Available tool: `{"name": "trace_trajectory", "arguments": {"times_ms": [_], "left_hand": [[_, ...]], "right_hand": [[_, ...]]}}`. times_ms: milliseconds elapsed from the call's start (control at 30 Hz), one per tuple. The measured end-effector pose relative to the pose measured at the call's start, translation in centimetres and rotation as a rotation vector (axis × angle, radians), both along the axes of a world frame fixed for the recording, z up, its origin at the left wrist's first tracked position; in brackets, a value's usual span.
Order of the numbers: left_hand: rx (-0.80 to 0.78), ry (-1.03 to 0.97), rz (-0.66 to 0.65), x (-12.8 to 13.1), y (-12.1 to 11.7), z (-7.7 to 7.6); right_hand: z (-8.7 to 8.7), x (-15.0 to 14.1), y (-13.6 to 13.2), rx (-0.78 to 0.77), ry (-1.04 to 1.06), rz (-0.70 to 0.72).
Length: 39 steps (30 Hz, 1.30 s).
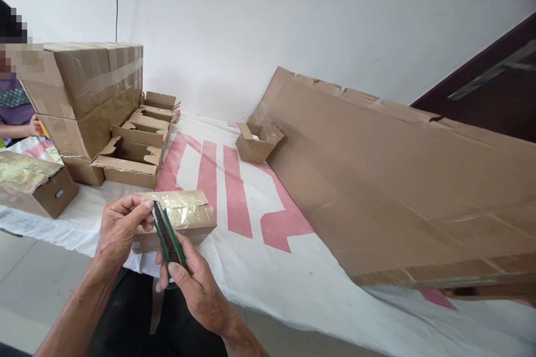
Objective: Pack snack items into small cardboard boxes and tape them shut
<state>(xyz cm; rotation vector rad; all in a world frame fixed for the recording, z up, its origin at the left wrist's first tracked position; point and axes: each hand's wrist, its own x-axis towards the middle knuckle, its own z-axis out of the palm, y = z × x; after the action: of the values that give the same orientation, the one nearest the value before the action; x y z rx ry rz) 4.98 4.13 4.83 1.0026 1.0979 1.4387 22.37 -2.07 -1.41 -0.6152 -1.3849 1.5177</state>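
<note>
One green knife [168,239] is held by right fingers [181,276] and left fingers [141,212]. Two closed boxes [176,236] are set near the front edge of the counter [335,304].

Left hand [121,226]: raised, thumb and bent index finger pinched together at the tips, forearm angling up from the lower left. Right hand [195,281]: fingers curled in a closed grip, thumb laid along the top, wrist lower than the left one.
</note>
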Motion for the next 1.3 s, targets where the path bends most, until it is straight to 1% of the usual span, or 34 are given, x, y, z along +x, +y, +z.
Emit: {"name": "trace_trajectory", "arguments": {"times_ms": [133,333,533,700,833,1133,1300], "left_hand": [[-0.003,-0.004,-0.003,0.2,0.1,0.0],[-0.009,-0.003,0.001,0.5,0.1,0.2],[-0.005,0.006,-0.021,0.9,0.4,0.0],[-0.002,0.013,-0.038,1.1,0.4,0.2],[0.001,0.019,-0.053,1.2,0.3,0.3],[0.026,0.053,-0.071,1.1,0.4,-0.3],[0.025,0.073,-0.071,1.1,0.4,-0.2]], "right_hand": [[-0.3,0.0,-0.1,-0.020,0.013,-0.007],[-0.3,0.5,0.0,0.018,0.016,0.046],[-0.4,0.4,-0.1,-0.034,0.054,0.002],[-0.7,0.4,-0.2,-0.047,0.061,-0.036],[-0.9,0.5,-0.2,-0.055,0.071,-0.047],[-0.9,0.2,-0.2,-0.066,0.093,-0.073],[-0.9,0.3,-0.2,-0.069,0.074,-0.076]]}}
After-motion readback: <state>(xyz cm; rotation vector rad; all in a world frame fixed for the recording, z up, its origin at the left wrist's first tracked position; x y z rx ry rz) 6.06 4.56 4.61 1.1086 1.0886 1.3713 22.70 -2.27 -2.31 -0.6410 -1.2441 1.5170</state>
